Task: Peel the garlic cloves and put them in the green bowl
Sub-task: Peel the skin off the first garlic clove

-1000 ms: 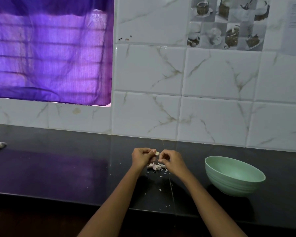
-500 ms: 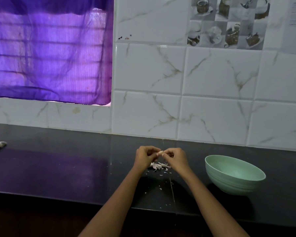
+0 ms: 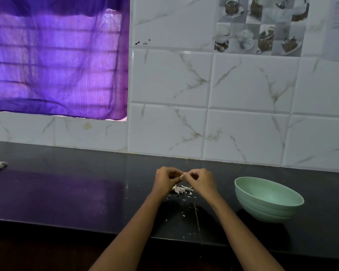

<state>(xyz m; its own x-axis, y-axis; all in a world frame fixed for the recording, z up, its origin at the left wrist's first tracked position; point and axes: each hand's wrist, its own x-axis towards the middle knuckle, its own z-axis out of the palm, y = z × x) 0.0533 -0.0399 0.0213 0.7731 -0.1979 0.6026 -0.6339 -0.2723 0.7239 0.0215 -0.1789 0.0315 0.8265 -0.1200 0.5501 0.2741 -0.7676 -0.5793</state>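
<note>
Peeling went best with short pulls over the peel heap — loose skins lay between the wrists on the black counter. Just beyond, the left hand pinched the garlic clove while the right hand curled fingertips on its skin. The green bowl sat at three o'clock, near; whether it held cloves wasn't visible.

Dim kitchen, purple-tinted daylight.
Light filters through the sheer purple curtain, reflecting below it on the glossy black countertop; edges bow slightly.
</note>
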